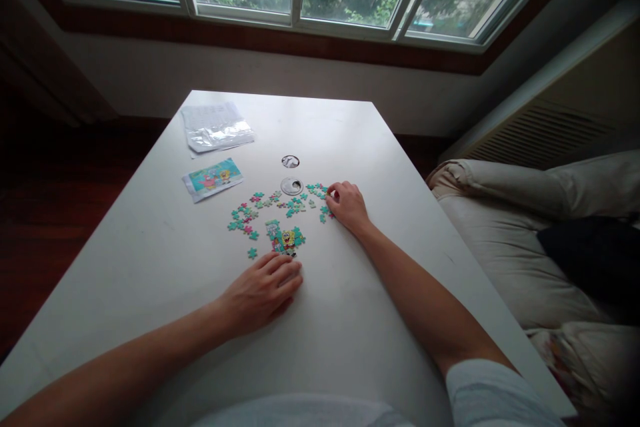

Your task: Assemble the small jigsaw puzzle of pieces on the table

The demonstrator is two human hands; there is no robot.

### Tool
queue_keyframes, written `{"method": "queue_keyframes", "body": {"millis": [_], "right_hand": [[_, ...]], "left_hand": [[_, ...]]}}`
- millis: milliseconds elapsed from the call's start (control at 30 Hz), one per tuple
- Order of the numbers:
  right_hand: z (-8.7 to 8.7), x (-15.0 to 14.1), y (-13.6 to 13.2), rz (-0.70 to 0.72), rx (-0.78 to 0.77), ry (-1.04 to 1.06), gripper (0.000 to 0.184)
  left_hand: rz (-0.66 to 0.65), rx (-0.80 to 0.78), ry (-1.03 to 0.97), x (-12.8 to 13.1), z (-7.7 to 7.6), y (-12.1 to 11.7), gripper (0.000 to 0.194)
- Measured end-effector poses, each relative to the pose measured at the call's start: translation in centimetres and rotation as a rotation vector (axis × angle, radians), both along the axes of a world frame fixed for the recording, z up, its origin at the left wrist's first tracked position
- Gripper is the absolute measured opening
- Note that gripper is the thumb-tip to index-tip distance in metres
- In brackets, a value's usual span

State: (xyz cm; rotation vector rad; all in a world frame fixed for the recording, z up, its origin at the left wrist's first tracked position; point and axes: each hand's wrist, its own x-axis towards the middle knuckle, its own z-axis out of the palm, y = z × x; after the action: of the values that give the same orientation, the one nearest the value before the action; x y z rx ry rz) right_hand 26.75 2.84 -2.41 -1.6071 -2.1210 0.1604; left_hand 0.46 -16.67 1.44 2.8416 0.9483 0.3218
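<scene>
While my left grip [270, 285] lies palm down and unclenched at the near edge of the partly joined puzzle [288, 239] on the table [150, 267], my right grip [349, 205] curls beside loose pieces [316, 189]; whether it pinches one, I cannot discern.

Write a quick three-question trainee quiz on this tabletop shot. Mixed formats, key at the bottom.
1. Multiple choice: which of these is nearest the left hand?
(a) the sofa
(b) the joined puzzle section
(c) the window

2. True or false: the plastic packet lies farther from the person than the picture card.

3. Short answer: which hand is at the right-hand end of the loose puzzle pieces, as seen in the picture?

Key: 1. b. 2. True. 3. The right hand.
</scene>
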Motion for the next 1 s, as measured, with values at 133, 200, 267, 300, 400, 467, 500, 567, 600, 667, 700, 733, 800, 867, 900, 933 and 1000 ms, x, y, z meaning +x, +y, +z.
{"method": "queue_keyframes", "body": {"millis": [133,200,267,300,400,467,500,567,600,667,700,733,800,867,900,933,1000], "right_hand": [[0.0,0.0,0.0,0.001,-0.002,0.0,0.012],[0.0,0.0,0.0,0.001,-0.004,-0.002,0.012],[0.1,0.1,0.0,0.002,-0.007,-0.004,0.012],[0.1,0.1,0.0,0.003,-0.007,-0.005,0.012],[0.1,0.1,0.0,0.006,-0.005,-0.004,0.012],[0.1,0.1,0.0,0.008,-0.007,-0.003,0.013],[0.1,0.1,0.0,0.007,-0.008,-0.001,0.013],[0.1,0.1,0.0,0.006,-0.007,0.0,0.013],[0.1,0.1,0.0,0.006,-0.005,-0.001,0.013],[0.1,0.1,0.0,0.007,0.0,-0.001,0.012],[0.1,0.1,0.0,0.01,0.001,0.0,0.012],[0.0,0.1,0.0,0.012,0.003,0.003,0.012],[0.0,0.2,0.0,0.016,0.005,0.008,0.011],[-0.1,0.2,0.1,0.018,0.003,0.01,0.012],[-0.1,0.2,0.1,0.019,0.0,0.008,0.012],[-0.1,0.2,0.1,0.02,-0.002,0.006,0.012],[-0.1,0.2,0.1,0.021,-0.003,0.001,0.012]], "left_hand": [[0.005,0.01,-0.003,0.0,0.1,0.1,0.029],[0.012,0.012,-0.01,0.0,0.2,0.2,0.027],[0.02,0.009,-0.023,0.0,0.2,0.2,0.026],[0.023,0.007,-0.031,0.0,0.3,0.3,0.025],[0.024,-0.015,-0.058,0.0,0.4,0.4,0.024],[0.023,-0.043,-0.071,0.0,0.5,0.5,0.024],[0.023,-0.055,-0.077,0.0,0.5,0.5,0.024],[0.019,-0.078,-0.084,-0.1,0.5,0.7,0.024],[0.016,-0.085,-0.087,-0.1,0.5,0.7,0.024],[0.009,-0.092,-0.093,-0.2,0.5,0.9,0.024],[0.006,-0.095,-0.093,-0.2,0.5,0.9,0.024],[0.004,-0.096,-0.095,-0.3,0.5,0.9,0.023],[0.008,-0.095,-0.103,-0.4,0.5,1.0,0.023],[0.019,-0.093,-0.111,-0.4,0.4,1.0,0.023],[0.024,-0.092,-0.115,-0.4,0.4,1.0,0.022],[0.026,-0.092,-0.117,-0.5,0.4,1.0,0.022],[0.027,-0.092,-0.116,-0.5,0.3,1.0,0.022]]}}
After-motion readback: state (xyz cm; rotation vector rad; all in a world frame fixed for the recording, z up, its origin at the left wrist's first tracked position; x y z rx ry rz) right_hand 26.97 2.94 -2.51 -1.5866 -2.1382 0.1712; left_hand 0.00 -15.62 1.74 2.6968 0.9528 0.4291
